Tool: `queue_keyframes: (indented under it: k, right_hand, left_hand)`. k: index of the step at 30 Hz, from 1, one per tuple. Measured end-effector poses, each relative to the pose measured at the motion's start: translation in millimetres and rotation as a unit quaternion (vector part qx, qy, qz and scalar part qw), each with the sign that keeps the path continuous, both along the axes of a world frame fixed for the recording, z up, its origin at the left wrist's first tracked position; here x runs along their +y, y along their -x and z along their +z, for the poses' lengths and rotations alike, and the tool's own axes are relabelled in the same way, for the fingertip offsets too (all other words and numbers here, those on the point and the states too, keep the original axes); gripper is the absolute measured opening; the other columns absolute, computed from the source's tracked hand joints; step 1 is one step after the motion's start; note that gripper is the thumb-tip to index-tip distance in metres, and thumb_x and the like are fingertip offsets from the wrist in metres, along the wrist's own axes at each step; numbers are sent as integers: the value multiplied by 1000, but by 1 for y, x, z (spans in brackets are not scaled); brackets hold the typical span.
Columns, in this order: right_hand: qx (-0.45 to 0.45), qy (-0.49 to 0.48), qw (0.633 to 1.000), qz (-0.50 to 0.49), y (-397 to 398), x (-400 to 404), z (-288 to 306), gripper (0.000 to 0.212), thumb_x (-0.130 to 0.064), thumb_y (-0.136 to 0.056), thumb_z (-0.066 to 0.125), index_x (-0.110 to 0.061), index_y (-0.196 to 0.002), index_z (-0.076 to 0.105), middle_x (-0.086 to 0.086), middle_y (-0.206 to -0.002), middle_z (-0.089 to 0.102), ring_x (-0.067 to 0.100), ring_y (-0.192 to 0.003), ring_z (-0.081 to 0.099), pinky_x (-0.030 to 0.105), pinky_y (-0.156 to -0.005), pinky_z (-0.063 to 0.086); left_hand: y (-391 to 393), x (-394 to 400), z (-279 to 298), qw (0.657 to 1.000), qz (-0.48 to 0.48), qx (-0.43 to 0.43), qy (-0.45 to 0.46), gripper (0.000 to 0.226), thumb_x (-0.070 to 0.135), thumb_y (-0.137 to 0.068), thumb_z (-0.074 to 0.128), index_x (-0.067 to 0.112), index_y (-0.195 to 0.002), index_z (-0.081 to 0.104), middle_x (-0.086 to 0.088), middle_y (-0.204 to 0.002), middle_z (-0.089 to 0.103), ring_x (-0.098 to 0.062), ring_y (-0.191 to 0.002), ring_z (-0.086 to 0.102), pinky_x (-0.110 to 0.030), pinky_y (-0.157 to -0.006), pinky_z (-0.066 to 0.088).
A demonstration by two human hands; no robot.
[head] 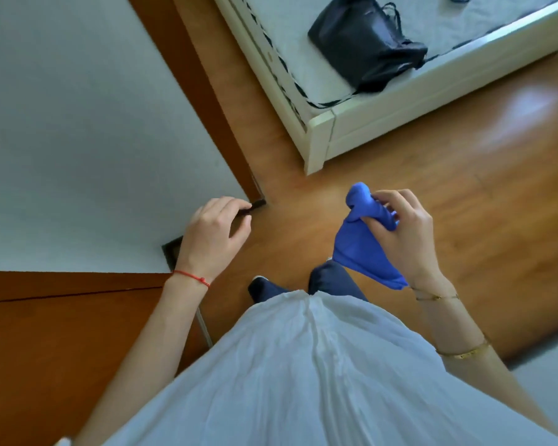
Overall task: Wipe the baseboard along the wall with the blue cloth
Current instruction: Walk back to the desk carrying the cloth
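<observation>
A blue cloth [363,239] hangs bunched from my right hand [403,233], which grips it at waist height above the wooden floor. The brown baseboard [194,82] runs along the foot of the white wall [71,130] from the top of the view down to a corner near the middle. My left hand [215,235] hovers in front of that wall corner with fingers loosely curled and nothing in it. Both hands are apart from the baseboard.
A white bed frame [322,136] stands to the right of the baseboard with a narrow strip of floor between them. A black bag [364,40] lies on the mattress. A brown door [62,333] is at lower left. My feet in dark shoes [264,289] stand on the floor.
</observation>
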State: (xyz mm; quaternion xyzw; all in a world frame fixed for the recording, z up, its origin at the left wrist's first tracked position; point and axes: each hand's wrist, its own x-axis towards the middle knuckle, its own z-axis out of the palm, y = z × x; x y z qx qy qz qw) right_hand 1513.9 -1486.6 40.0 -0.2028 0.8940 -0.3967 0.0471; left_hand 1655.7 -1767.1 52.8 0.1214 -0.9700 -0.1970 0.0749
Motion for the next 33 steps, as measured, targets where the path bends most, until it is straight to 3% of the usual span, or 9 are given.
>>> queue_keyframes:
  k: [10,16,20,25,33]
  right_hand:
    - [30,-26,985,-168,-2,201,4,22,-8,-86,69,-17,-106,65,-4,-103,59,9,-89,55,17,-77,42]
    - [32,-41,964,-261,10,304,4,20,-8,-87,71,-16,-105,66,-2,-101,61,9,-85,55,14,-75,42]
    - [28,-41,950,-309,24,339,2,19,-9,-88,71,-14,-105,66,0,-100,61,7,-86,54,10,-75,41]
    - [15,-32,929,-368,59,365,-8,15,-12,-90,69,-16,-104,66,-2,-97,61,9,-86,57,16,-74,45]
    - [-3,0,897,-441,182,393,-13,13,-12,-91,67,-18,-102,66,-4,-96,61,11,-88,60,22,-75,49]
  left_hand:
    - [107,163,-15,985,-167,1,-37,23,25,-97,59,14,-115,69,-4,-111,70,-18,-103,64,-42,-89,57]
    - [169,257,-17,972,-230,5,-50,23,26,-98,57,13,-114,68,-5,-109,69,-22,-100,64,-42,-88,56]
    - [218,300,-15,960,-277,3,-46,24,27,-97,56,13,-113,69,-5,-109,69,-22,-99,65,-41,-87,56]
    - [290,343,-20,939,-341,-2,-50,20,21,-97,60,12,-112,69,-4,-108,69,-21,-99,65,-40,-85,56]
    - [465,397,-20,905,-422,20,-38,15,14,-94,62,10,-106,69,-5,-103,70,-27,-95,64,-44,-81,54]
